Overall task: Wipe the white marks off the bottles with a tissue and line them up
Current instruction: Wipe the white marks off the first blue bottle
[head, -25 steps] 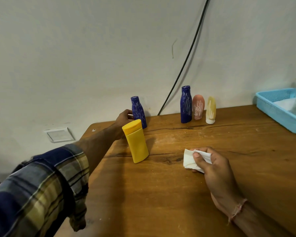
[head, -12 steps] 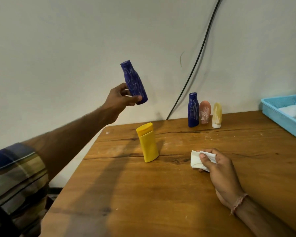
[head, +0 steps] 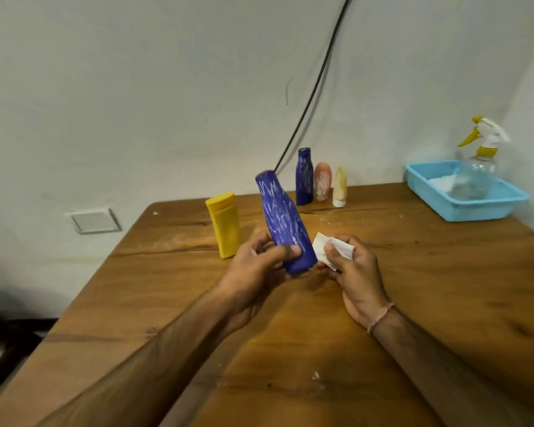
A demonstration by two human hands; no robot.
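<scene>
Closest to you, your left hand (head: 253, 269) is wrapped round the lower body of the blue bottle (head: 285, 223), thumb across the front, fingers behind, holding it clear above the wooden table (head: 290, 349) and tilted with its neck leaning away and to the left. White scribbles run the whole length of it, so nothing looks wiped yet. Right beside it, your right hand (head: 356, 272) is pinched shut on a folded white tissue (head: 332, 248), its edge just at the bottle's base.

That bottle looks like light, rigid plastic with a smooth skin, so I'd expect it to twist in a loose grip once the tissue drags. Holding low as you are leaves the shoulder and neck free for wiping. The tissue is soft and thin; keep it folded so it backs your fingertips.

A little further out, the yellow bottle (head: 224, 224) stands upright to the left. Back by the wall, a second blue bottle (head: 304, 177), a pink bottle (head: 322, 181) and a cream bottle (head: 339, 188) stand close in a row, the first two clearly marked white. Far right, a blue tray (head: 481, 208) carries a spray bottle (head: 478, 167).
</scene>
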